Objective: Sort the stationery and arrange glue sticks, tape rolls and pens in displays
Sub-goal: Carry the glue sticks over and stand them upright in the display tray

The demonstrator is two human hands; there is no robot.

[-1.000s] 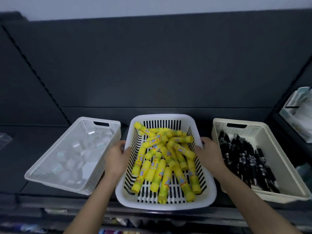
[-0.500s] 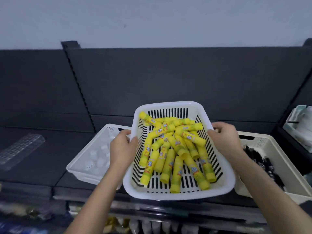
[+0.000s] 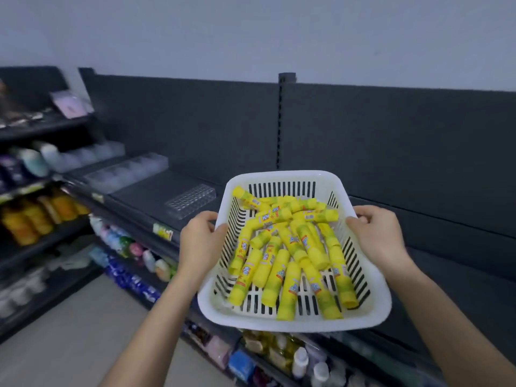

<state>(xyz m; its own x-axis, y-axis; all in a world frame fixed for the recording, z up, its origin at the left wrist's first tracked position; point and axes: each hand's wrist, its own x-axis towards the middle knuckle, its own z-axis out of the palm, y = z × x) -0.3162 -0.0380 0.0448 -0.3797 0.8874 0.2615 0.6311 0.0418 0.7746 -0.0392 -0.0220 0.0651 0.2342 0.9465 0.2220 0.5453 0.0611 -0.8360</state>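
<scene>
Beside dark shelving (image 3: 391, 152), left hand (image 3: 201, 241) and right hand (image 3: 377, 236) grip a white basket (image 3: 279, 324) of glue sticks (image 3: 290, 261), seemingly mid-carry toward the clear display tray (image 3: 192, 201), needing level set-down

Basket (image 3: 293, 323): held clear of the shelving, in front of the shelf (image 3: 145, 195); left hand (image 3: 201, 241) grips its left rim, right hand (image 3: 377, 236) its right rim.
Glue sticks (image 3: 290, 255): heaped loose inside the basket, lying across one another.
Holed tray (image 3: 192, 201): on the shelf, behind and left of the basket.
Divided bins (image 3: 125, 171): farther left, same shelf.
Bottles (image 3: 131, 247): on lower shelves, below the tray.
</scene>
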